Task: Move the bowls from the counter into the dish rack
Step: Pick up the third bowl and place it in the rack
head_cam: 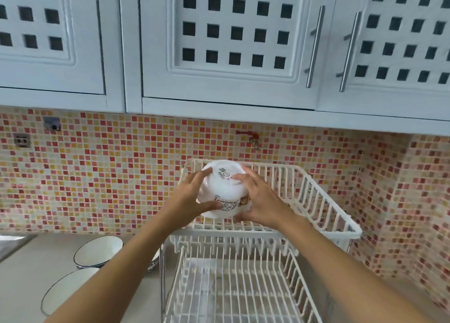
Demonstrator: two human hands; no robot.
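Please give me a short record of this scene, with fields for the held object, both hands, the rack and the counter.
held object: white plastic bowl with printed labels, upside down, over upper tier
left hand: grips bowl's left side
right hand: grips bowl's right side
rack: white two-tier wire dish rack, both tiers otherwise empty
counter: two white dark-rimmed bowls left of rack

White bowl (225, 188), frame centre, bore printed labels and a code square; none was legible.

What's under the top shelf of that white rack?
Under the top shelf sits a lower shelf of white bars, with no dishes visible. The person's arms cover its front corners.
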